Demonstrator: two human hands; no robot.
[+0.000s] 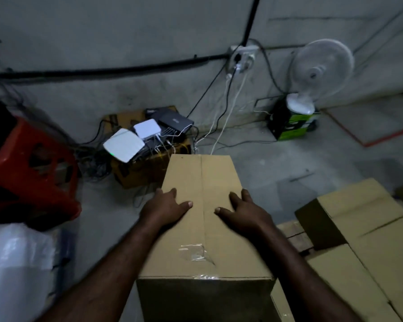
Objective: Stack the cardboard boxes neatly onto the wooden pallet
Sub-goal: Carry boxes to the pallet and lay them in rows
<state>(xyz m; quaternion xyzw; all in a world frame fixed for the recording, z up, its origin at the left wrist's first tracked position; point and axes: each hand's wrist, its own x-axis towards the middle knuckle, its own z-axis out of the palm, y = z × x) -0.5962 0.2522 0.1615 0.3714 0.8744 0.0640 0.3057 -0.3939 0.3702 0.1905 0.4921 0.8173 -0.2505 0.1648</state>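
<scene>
Your left hand (pixel 166 209) and right hand (pixel 244 211) lie flat with fingers spread on top of the cardboard box (pixel 200 177) at the lower centre of the frame (clear tape crosses its seam). At lower right, more boxes (pixel 358 228) rest on the wooden pallet (pixel 296 235). A fan (pixel 321 66) stands at upper right.

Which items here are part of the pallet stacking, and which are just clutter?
Job: cardboard box under left hand and right hand; stacked boxes on the right; wooden pallet showing beside them.
Clutter: red stool, white fan, routers, wall socket, plastic wrap.
</scene>
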